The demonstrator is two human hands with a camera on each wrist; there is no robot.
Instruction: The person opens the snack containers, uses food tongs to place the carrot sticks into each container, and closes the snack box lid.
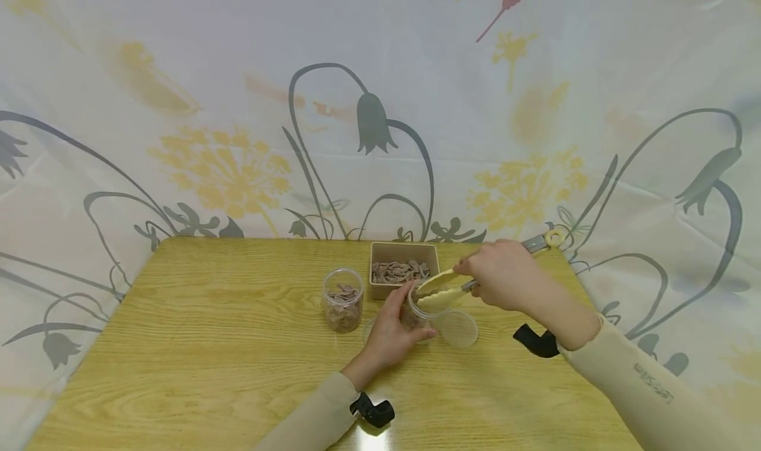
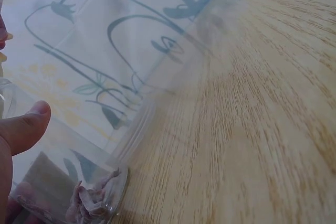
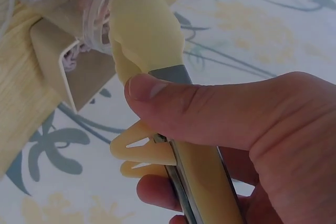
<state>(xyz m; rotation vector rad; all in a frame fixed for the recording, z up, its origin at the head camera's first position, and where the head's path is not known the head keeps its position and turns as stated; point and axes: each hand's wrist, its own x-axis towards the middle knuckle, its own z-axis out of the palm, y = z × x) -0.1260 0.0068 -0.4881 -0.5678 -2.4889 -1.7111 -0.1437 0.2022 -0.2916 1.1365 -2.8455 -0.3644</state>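
Observation:
In the head view my left hand (image 1: 391,335) grips a clear plastic jar (image 1: 425,313) around its side. Brownish strips (image 2: 92,199) lie at the jar's bottom in the left wrist view. My right hand (image 1: 505,276) holds kitchen tongs (image 1: 441,298) with pale yellow scalloped tips and a metal handle. Those tips are at the jar's mouth, pointing inward; whether they hold a strip cannot be told. The right wrist view shows the thumb pressing on the tongs' (image 3: 147,30) metal arm. Behind the jar stands a beige rectangular box (image 1: 404,247) of similar strips.
A second clear jar (image 1: 343,306), partly filled with strips, stands uncovered to the left. One round translucent lid (image 1: 460,329) lies right of the held jar; another lid (image 1: 368,332) is partly hidden by my left hand. A patterned curtain (image 1: 380,173) hangs behind the wooden table (image 1: 226,345).

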